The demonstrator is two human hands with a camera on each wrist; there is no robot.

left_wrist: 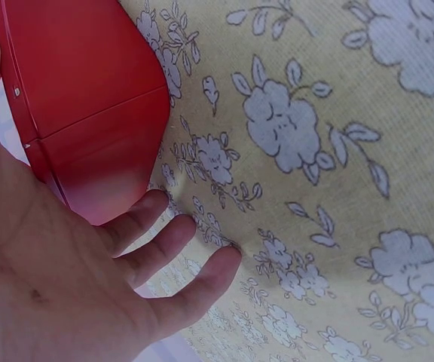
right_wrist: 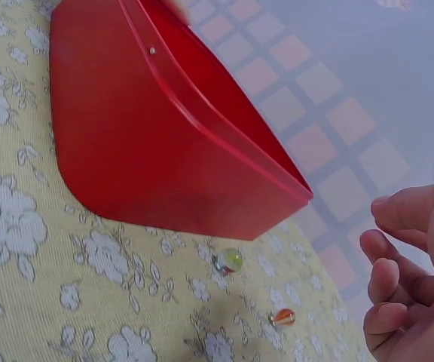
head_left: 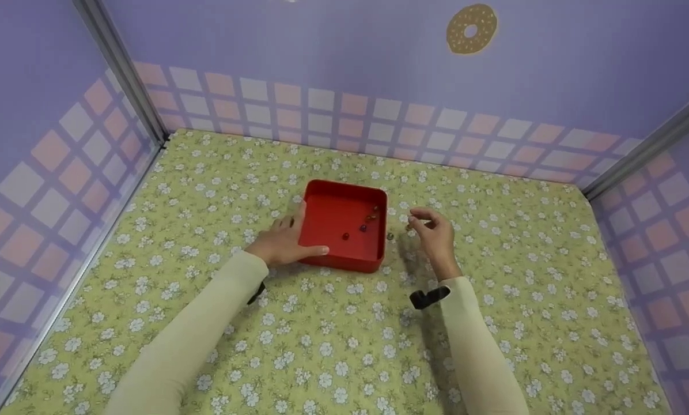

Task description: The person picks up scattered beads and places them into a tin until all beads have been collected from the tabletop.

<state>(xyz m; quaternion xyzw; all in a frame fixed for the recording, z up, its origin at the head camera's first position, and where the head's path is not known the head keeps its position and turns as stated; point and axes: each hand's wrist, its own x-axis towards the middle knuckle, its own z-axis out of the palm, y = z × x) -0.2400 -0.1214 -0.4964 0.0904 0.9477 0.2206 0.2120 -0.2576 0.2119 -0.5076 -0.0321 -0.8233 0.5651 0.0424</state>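
Observation:
In the head view my left hand (head_left: pixel 281 241) rests at the left near corner of a red box (head_left: pixel 344 262), its thumb lying over the near rim. The left wrist view has the other fingers (left_wrist: pixel 173 240) spread and slightly bent by the outer wall. Several small marbles (head_left: pixel 345 236) lie inside, toward the right. Just outside the right wall is a greenish clear marble (right_wrist: pixel 230 260), with an orange marble (right_wrist: pixel 283 317) close by. My right hand (head_left: pixel 434 233) hovers over the orange one, fingers loosely bent; a gap shows between thumb and forefinger (right_wrist: pixel 377 245).
A yellow-green flowered cloth (head_left: pixel 321 323) covers the table. Purple panels with pink and white squares (head_left: pixel 321 109) stand behind and at both sides, with metal posts (head_left: pixel 127 75) at the corners. Black wrist straps (head_left: pixel 429 297) are on my sleeves.

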